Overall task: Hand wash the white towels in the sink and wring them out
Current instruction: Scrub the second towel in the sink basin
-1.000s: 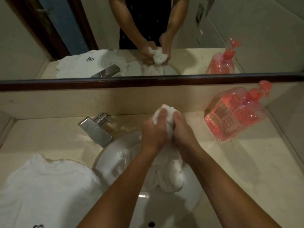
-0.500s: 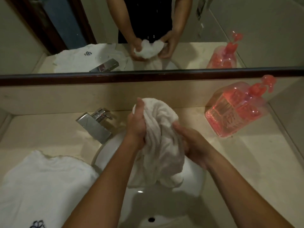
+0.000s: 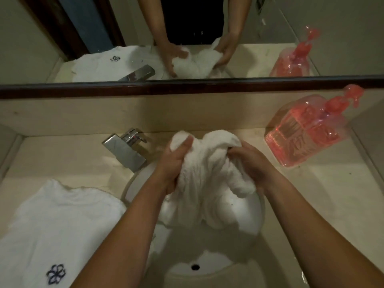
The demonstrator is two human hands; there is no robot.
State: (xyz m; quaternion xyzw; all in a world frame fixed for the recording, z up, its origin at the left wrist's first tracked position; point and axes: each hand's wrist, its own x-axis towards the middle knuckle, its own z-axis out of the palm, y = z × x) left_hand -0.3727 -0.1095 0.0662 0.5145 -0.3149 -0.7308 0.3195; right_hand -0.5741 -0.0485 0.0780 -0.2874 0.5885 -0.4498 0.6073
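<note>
A wet white towel [image 3: 207,179] hangs bunched above the round white sink [image 3: 256,221], its lower folds lying in the basin. My left hand [image 3: 173,165] grips the towel's upper left bunch, thumb over the top. My right hand [image 3: 252,161] grips the upper right bunch, fingers curled into the cloth. A second white towel [image 3: 56,229] with a dark blue flower emblem lies spread on the counter to the left of the sink.
A square chrome faucet [image 3: 124,150] stands at the sink's back left. A pink pump soap bottle [image 3: 305,129] sits at the back right of the beige counter [image 3: 311,204]. A mirror with a dark frame [image 3: 187,88] runs along the back wall.
My hands have moved apart, spreading the towel's top into two bunches. Earlier they squeezed it close together, then the left hand lifted it higher.
</note>
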